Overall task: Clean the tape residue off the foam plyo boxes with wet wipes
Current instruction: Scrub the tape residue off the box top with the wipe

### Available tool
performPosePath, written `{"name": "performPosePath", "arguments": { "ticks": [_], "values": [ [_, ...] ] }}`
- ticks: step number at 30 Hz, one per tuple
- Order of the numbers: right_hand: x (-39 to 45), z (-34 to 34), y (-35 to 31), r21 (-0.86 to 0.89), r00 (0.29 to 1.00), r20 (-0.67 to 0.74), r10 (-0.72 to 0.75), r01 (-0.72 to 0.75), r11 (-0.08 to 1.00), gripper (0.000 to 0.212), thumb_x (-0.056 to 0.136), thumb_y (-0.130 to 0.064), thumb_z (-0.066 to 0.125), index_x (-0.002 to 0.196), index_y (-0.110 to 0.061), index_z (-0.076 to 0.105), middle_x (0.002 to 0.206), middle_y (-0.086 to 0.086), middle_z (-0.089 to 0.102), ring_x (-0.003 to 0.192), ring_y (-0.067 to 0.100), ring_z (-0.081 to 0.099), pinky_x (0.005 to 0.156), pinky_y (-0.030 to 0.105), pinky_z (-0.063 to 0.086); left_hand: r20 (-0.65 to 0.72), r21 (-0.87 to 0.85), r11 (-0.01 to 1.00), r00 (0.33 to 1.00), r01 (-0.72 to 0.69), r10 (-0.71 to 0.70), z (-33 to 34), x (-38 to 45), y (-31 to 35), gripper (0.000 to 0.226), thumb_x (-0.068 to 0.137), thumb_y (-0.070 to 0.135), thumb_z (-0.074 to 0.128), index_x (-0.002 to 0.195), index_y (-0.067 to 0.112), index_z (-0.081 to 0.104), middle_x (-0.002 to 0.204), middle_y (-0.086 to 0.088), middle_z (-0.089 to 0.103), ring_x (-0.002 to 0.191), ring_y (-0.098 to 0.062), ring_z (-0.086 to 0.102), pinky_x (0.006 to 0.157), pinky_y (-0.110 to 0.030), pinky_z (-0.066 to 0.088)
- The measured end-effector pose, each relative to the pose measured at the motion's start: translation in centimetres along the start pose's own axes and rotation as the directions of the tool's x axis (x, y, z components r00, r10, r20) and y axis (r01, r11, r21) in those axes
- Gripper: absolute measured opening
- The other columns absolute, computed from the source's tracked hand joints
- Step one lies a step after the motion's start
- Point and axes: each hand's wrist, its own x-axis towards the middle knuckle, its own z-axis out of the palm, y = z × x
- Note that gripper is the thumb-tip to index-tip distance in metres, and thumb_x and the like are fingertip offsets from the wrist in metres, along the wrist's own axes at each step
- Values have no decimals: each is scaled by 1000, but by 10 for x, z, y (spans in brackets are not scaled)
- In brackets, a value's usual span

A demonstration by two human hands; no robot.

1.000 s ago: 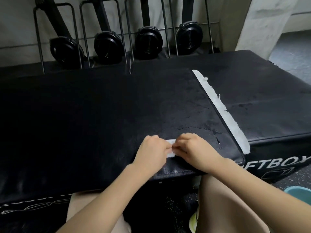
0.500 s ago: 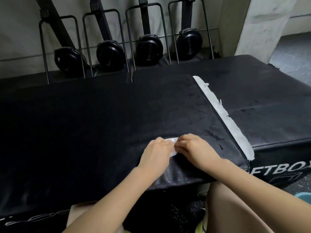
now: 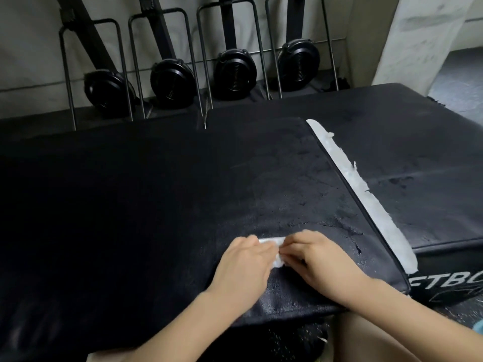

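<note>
The wide foam plyo box with its black leather-like cover [image 3: 156, 205] carries a ragged white strip of tape residue [image 3: 366, 194] along its right edge. Near that box's front edge lies a small white crumpled wet wipe [image 3: 273, 241]. Right of the strip, the neighbouring box's black front face [image 3: 449, 286] bears white block lettering.

Dim, soft, wide-angle edge distortion

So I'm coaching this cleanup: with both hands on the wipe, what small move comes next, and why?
Probably carry the wipe right to the white tape strip. Both hands, left and right, pinch it on the near box, while that strip lies untouched along the seam.
</note>
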Motion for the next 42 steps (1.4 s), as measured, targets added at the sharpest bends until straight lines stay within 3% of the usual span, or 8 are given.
{"name": "performPosePath", "arguments": {
  "ticks": [7,10,15,24,29,36,39,42],
  "values": [
    [93,8,63,-25,995,17,102,-101,995,20,93,-34,63,95,-20,78,93,-5,69,87,19,65,77,40,54,42,26,984,983,175,-176,-16,86,-45,30,103,37,45,129,33,60,91,-7,62,78,-27,51,77,-36,40],
    [101,10,67,-29,991,5,135,-135,990,12,92,-28,70,96,-22,79,95,-6,69,88,18,65,77,39,55,57,128,985,990,117,-125,-14,97,-52,29,102,34,44,122,30,65,84,-1,64,77,-23,49,77,-35,40],
    [70,2,47,-27,997,-24,70,-70,997,7,88,-24,75,93,-24,80,85,-7,68,75,15,63,69,31,51,-56,154,988,998,22,-13,-11,73,-40,11,72,34,79,83,32,75,51,5,51,48,-16,47,52,-26,41],
    [67,3,43,-23,1000,4,30,-30,999,14,93,-32,66,94,-24,78,85,-9,66,78,15,62,75,35,53,-55,40,999,998,-3,6,6,57,-49,14,89,29,55,96,31,67,73,12,63,70,-15,53,72,-32,44],
    [133,13,85,-25,997,-30,66,-67,997,11,94,-27,69,94,-19,77,95,-8,72,91,15,66,106,39,44,-20,15,997,997,76,-75,1,115,-89,23,98,32,46,107,25,66,83,3,65,82,-23,57,78,-37,45],
    [203,27,117,-73,970,-30,241,-243,967,14,97,-22,61,97,-16,74,95,1,65,94,23,60,82,42,52,105,-60,968,966,243,-236,15,179,-136,25,103,38,40,110,27,61,89,-4,53,88,-29,56,77,-43,47],
    [194,25,113,-115,973,-1,233,-231,966,16,96,-25,62,90,-14,73,88,0,63,87,24,60,89,44,49,55,46,985,984,165,-167,14,171,-128,30,102,33,40,120,28,64,80,-1,55,87,-23,53,80,-42,44],
    [168,16,105,-113,987,47,157,-151,982,17,93,-32,67,87,-17,74,81,-2,60,80,23,60,91,31,44,-25,17,995,995,100,-100,8,147,-112,29,98,33,43,115,27,67,75,-4,57,73,-23,49,78,-42,45]
  ]
}}
